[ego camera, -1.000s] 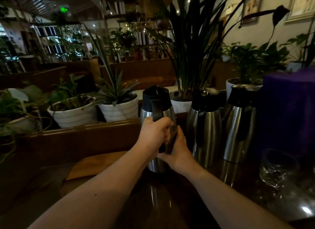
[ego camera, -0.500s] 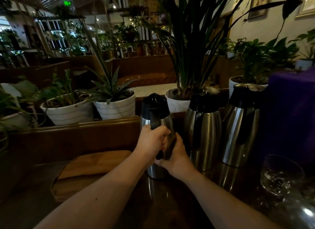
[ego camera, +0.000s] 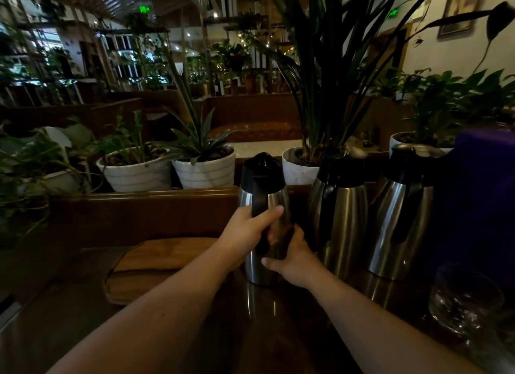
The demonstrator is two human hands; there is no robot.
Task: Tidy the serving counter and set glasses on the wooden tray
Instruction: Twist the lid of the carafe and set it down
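A steel thermos jug (ego camera: 260, 273) with a black lid and black handle stands on the dark counter (ego camera: 278, 332). My left hand (ego camera: 245, 234) is wrapped around its handle. My right hand (ego camera: 292, 259) presses against the lower right side of its body. The wooden tray (ego camera: 156, 262) lies bare on the counter just left of the jug. A clear glass (ego camera: 465, 298) stands at the right edge of the counter, apart from both hands.
Two more steel jugs (ego camera: 342, 220) (ego camera: 401, 220) stand right of the held one, close together. A purple block (ego camera: 479, 195) rises at far right. White plant pots (ego camera: 206, 170) sit on a wooden ledge (ego camera: 139, 198) behind the counter.
The held jug sits a little farther from the neighbouring jug than before, and my left hand has slid slightly along the handle. The view has tilted upward; the wooden tray shows more fully.
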